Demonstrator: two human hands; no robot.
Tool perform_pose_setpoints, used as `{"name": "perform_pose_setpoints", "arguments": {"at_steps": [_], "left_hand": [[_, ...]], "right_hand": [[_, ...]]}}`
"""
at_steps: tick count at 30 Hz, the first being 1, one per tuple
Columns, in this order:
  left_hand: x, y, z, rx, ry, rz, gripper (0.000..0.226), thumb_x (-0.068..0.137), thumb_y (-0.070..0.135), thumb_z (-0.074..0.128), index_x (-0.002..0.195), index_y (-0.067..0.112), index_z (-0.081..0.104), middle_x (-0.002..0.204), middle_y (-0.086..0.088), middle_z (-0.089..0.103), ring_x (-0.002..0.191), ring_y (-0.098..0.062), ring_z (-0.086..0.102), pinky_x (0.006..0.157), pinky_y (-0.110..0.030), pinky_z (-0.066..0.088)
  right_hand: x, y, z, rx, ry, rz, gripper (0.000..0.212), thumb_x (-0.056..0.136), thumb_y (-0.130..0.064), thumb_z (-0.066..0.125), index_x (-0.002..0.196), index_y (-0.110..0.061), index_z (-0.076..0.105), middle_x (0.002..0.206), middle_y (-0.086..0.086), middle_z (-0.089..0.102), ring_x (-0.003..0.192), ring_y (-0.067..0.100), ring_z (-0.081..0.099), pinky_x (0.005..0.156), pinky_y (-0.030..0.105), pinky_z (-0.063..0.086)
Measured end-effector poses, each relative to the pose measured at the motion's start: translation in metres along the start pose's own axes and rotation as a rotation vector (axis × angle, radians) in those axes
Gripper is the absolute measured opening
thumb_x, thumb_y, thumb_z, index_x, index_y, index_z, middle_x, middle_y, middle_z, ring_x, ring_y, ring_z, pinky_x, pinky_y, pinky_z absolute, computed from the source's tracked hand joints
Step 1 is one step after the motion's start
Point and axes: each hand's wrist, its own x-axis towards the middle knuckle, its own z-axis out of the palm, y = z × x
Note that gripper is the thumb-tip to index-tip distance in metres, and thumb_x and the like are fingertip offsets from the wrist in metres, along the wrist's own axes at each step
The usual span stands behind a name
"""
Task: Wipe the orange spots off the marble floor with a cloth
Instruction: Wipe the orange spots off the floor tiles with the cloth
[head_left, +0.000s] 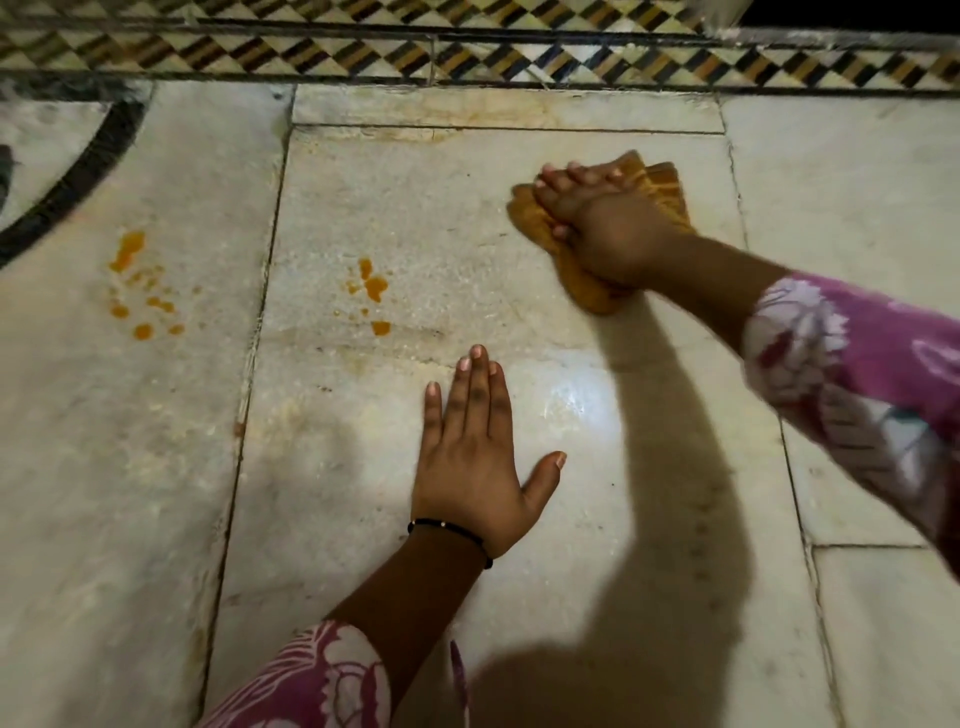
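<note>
Marble floor (519, 519) fills the view: pale slabs with dark joints, a chequered inlay border (467, 57) along the far edge and a curved black inlay band (78, 171) at far left. Work looks early to midway, as a judgement. Two groups of orange spots remain untouched: a larger scatter (140, 283) on the left slab, and a smaller cluster (371, 293) on the centre slab, just right of the joint. Neither shows smearing. A faint tan streak runs along the far edge of the centre slab; cannot tell whether it is residue or staining in the stone. Cloth (597, 249), orange-brown and bunched, lies on the far right part of the centre slab, well apart from both spot groups. Right hand (602, 223) presses down on it, fingers curled over the folds, gripping it. Left hand (475, 457) rests flat on the near centre of the same slab, fingers straight and spread, holding nothing, apparently as a brace; a thin black bracelet (452, 530) sits at its wrist. Remaining: carry the cloth leftward across the centre cluster, then on to the left scatter.
</note>
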Motion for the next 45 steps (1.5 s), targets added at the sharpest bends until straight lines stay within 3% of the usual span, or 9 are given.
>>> {"name": "perform_pose_setpoints", "arguments": {"at_steps": [5, 10, 15, 19, 25, 31, 36, 41, 45], "left_hand": [[-0.002, 0.000, 0.001, -0.022, 0.056, -0.045, 0.096, 0.086, 0.067, 0.029, 0.148, -0.002, 0.005, 0.156, -0.022, -0.003, 0.145, -0.033, 0.000, 0.116, -0.047, 0.001], [-0.002, -0.001, 0.003, -0.018, 0.046, -0.040, 0.096, 0.086, 0.067, 0.028, 0.148, -0.003, 0.006, 0.156, -0.023, -0.002, 0.145, -0.033, -0.002, 0.116, -0.049, 0.000], [-0.001, -0.001, 0.003, 0.008, 0.011, -0.020, 0.094, 0.087, 0.068, 0.026, 0.148, -0.002, 0.009, 0.157, -0.021, 0.002, 0.145, -0.032, -0.001, 0.116, -0.050, 0.004], [0.000, -0.001, 0.001, 0.015, 0.008, -0.020, 0.093, 0.088, 0.068, 0.023, 0.148, -0.002, 0.010, 0.156, -0.022, 0.004, 0.145, -0.033, 0.002, 0.115, -0.050, 0.006], [0.000, -0.002, 0.005, 0.014, 0.025, -0.017, 0.093, 0.087, 0.067, 0.025, 0.148, -0.002, 0.012, 0.156, -0.021, 0.006, 0.145, -0.033, 0.004, 0.115, -0.050, 0.006], [-0.002, -0.001, 0.004, -0.007, 0.051, -0.011, 0.092, 0.088, 0.066, 0.028, 0.148, -0.003, 0.013, 0.156, -0.022, 0.007, 0.145, -0.032, 0.003, 0.116, -0.050, 0.009], [-0.002, -0.001, 0.002, 0.002, 0.033, -0.014, 0.093, 0.088, 0.066, 0.031, 0.148, -0.003, 0.013, 0.157, -0.021, 0.006, 0.146, -0.031, 0.002, 0.117, -0.049, 0.007], [-0.001, 0.000, 0.001, 0.010, 0.026, -0.021, 0.092, 0.087, 0.066, 0.028, 0.148, -0.003, 0.015, 0.157, -0.021, 0.007, 0.145, -0.032, 0.004, 0.116, -0.049, 0.006], [0.000, -0.001, 0.002, 0.008, 0.016, -0.031, 0.094, 0.086, 0.067, 0.026, 0.148, -0.002, 0.015, 0.157, -0.021, 0.006, 0.146, -0.031, 0.002, 0.116, -0.049, 0.005]], "right_hand": [[-0.070, -0.062, 0.031, -0.086, 0.043, -0.139, 0.055, 0.097, -0.038, 0.020, 0.150, -0.026, 0.014, 0.158, -0.003, 0.011, 0.145, 0.018, 0.009, 0.117, 0.043, 0.004], [-0.144, 0.002, 0.042, -0.034, 0.035, -0.141, 0.055, 0.094, -0.040, 0.024, 0.148, -0.032, 0.019, 0.154, -0.009, 0.018, 0.142, 0.015, 0.017, 0.114, 0.044, 0.013], [-0.103, 0.064, 0.011, 0.075, -0.002, -0.069, 0.057, 0.089, -0.031, 0.029, 0.146, -0.029, 0.023, 0.153, -0.004, 0.023, 0.143, 0.023, 0.019, 0.115, 0.053, 0.017], [-0.065, 0.025, 0.015, 0.039, 0.047, 0.056, 0.055, 0.096, -0.030, 0.030, 0.149, -0.029, 0.018, 0.158, -0.005, 0.013, 0.146, 0.019, 0.007, 0.116, 0.043, 0.001], [-0.127, -0.034, 0.045, -0.143, 0.091, -0.292, 0.059, 0.094, -0.040, 0.028, 0.150, -0.023, 0.022, 0.156, -0.002, 0.020, 0.145, 0.019, 0.013, 0.117, 0.045, 0.008], [-0.158, 0.034, 0.036, -0.106, 0.111, 0.027, 0.069, 0.088, -0.056, 0.026, 0.150, -0.025, 0.019, 0.157, 0.001, 0.020, 0.145, 0.021, 0.014, 0.115, 0.048, 0.014], [-0.088, 0.055, 0.011, -0.001, 0.101, 0.186, 0.075, 0.082, -0.057, 0.021, 0.150, -0.025, 0.018, 0.158, 0.001, 0.017, 0.145, 0.025, 0.009, 0.114, 0.050, 0.004], [-0.076, -0.009, 0.009, 0.102, -0.041, -0.132, 0.083, 0.070, -0.060, 0.029, 0.148, -0.031, 0.024, 0.157, -0.004, 0.017, 0.146, 0.020, 0.001, 0.114, 0.043, -0.007], [-0.118, -0.031, 0.014, 0.624, 0.058, -0.121, 0.043, 0.087, -0.040, 0.047, 0.128, -0.031, 0.055, 0.139, -0.006, 0.050, 0.137, 0.012, 0.033, 0.113, 0.038, 0.024]]}}
